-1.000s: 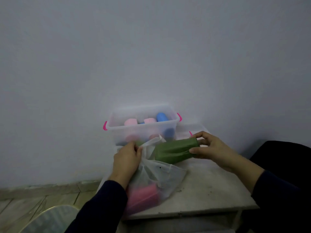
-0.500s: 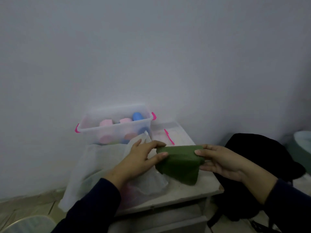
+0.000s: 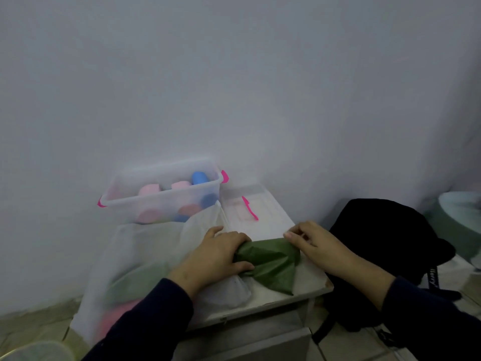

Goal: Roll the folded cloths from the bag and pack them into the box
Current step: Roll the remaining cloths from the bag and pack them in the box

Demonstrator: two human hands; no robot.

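Green folded cloth lies on the white surface, beside the see-through bag. Both hands hold it: the left hand curls around one end, and the right hand pinches the other.

Green cloth lying crumpled at lower centre of the frame, one corner drooping toward the bottom edge. Translucent white bag sprawling lower left, showing blurred pink and green cloths inside. Clear box with pink latches sitting just above the bag, left of centre, holding pink rolls and a blue roll.
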